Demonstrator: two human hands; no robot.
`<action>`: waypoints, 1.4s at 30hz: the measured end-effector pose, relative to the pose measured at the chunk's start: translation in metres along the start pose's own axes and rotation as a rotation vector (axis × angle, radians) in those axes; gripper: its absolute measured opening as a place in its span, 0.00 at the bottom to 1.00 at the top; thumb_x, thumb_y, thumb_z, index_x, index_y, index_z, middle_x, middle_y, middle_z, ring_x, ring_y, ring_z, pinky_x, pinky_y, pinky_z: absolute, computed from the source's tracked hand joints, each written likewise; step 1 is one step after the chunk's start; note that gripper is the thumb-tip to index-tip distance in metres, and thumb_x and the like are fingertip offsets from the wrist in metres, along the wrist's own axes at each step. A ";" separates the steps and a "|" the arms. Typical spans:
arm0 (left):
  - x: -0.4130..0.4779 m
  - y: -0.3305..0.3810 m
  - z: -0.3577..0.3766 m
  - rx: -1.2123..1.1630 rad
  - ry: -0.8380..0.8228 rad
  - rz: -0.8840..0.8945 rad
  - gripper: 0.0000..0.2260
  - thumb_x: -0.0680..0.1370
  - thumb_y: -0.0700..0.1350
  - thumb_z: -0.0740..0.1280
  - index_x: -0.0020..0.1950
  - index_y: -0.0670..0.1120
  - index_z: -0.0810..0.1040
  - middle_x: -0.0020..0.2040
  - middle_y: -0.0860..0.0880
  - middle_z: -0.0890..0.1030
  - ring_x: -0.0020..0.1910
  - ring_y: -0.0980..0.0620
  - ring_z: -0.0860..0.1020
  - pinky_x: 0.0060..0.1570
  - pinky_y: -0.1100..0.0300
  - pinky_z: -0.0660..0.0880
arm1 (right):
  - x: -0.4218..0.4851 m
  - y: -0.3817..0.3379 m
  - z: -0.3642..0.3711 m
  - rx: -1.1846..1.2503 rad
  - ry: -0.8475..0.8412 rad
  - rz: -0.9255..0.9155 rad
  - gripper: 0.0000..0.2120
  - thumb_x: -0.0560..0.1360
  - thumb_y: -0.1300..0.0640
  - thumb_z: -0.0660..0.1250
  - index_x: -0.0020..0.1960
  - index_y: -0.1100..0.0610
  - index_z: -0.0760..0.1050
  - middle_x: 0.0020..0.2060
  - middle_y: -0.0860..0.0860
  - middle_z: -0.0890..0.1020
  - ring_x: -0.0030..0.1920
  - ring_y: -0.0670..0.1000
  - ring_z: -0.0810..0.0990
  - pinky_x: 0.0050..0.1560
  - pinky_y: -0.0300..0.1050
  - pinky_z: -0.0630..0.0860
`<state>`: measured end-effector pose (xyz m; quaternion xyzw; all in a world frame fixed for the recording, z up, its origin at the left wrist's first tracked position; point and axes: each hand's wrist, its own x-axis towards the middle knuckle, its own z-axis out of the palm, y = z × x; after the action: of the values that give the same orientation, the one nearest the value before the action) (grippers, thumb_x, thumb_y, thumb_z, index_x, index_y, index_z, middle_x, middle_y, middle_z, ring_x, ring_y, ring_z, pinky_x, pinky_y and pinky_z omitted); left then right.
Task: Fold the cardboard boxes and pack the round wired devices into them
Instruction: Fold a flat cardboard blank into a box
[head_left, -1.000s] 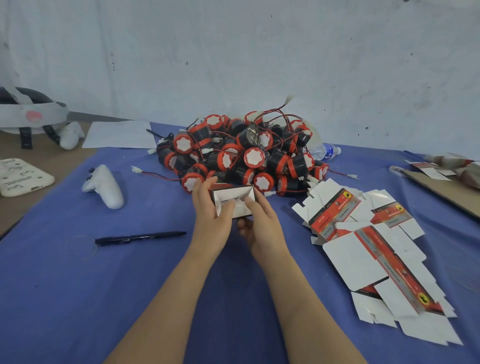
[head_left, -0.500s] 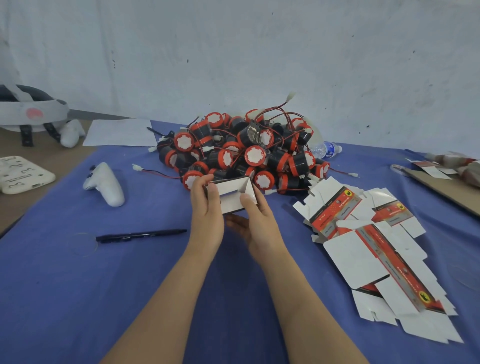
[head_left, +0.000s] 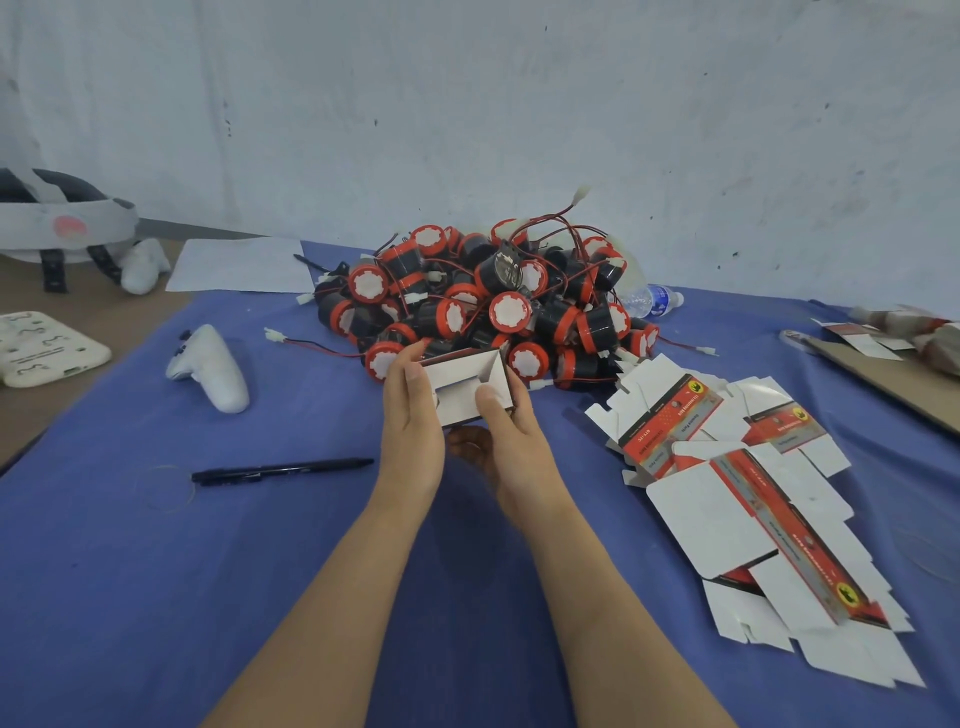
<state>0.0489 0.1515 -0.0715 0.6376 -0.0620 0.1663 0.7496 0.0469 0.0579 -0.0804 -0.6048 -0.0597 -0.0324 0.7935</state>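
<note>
A small cardboard box (head_left: 465, 382), white inside, is held above the blue cloth with its flaps partly folded in. My left hand (head_left: 413, 431) grips its left side, thumb on the near edge. My right hand (head_left: 511, 441) holds its right side, thumb pressing on a flap. Just behind the box lies a heap of round black and red wired devices (head_left: 488, 306) with red wires and white plugs. Several flat unfolded boxes (head_left: 737, 483), white with red print, lie spread to the right.
A black pen (head_left: 280, 470) lies left of my arms. A white controller (head_left: 210, 366) sits farther left, a headset (head_left: 62, 223) and a white pad (head_left: 41, 348) beyond it. A sheet of paper (head_left: 239, 265), a water bottle (head_left: 652, 301) and a brown cardboard sheet (head_left: 893, 371) lie at the edges.
Both hands have turned the box a little and kept working its flaps; the box now sits slightly lower and squarer between them. Nothing else moved.
</note>
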 end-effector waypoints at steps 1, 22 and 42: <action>0.001 0.000 -0.001 -0.001 0.011 -0.001 0.12 0.84 0.52 0.47 0.62 0.63 0.66 0.68 0.48 0.71 0.65 0.49 0.73 0.64 0.49 0.73 | -0.001 0.000 0.000 -0.044 -0.012 -0.019 0.18 0.82 0.54 0.57 0.71 0.48 0.64 0.56 0.56 0.80 0.41 0.52 0.81 0.47 0.48 0.79; 0.000 0.000 0.002 -0.067 0.016 -0.132 0.22 0.82 0.59 0.49 0.69 0.50 0.68 0.64 0.48 0.76 0.64 0.50 0.74 0.67 0.45 0.70 | -0.005 -0.011 0.008 0.354 0.130 0.082 0.20 0.78 0.58 0.65 0.69 0.55 0.70 0.59 0.56 0.80 0.54 0.52 0.81 0.53 0.46 0.78; -0.002 0.008 0.003 -0.038 -0.162 -0.216 0.17 0.81 0.59 0.54 0.59 0.55 0.79 0.59 0.50 0.81 0.57 0.54 0.79 0.64 0.53 0.73 | -0.013 -0.018 0.005 -0.856 0.280 -0.409 0.25 0.74 0.51 0.70 0.67 0.40 0.65 0.47 0.38 0.77 0.47 0.43 0.79 0.44 0.37 0.75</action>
<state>0.0453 0.1491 -0.0643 0.6376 -0.0565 0.0314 0.7677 0.0318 0.0573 -0.0639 -0.8422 -0.0511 -0.2900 0.4516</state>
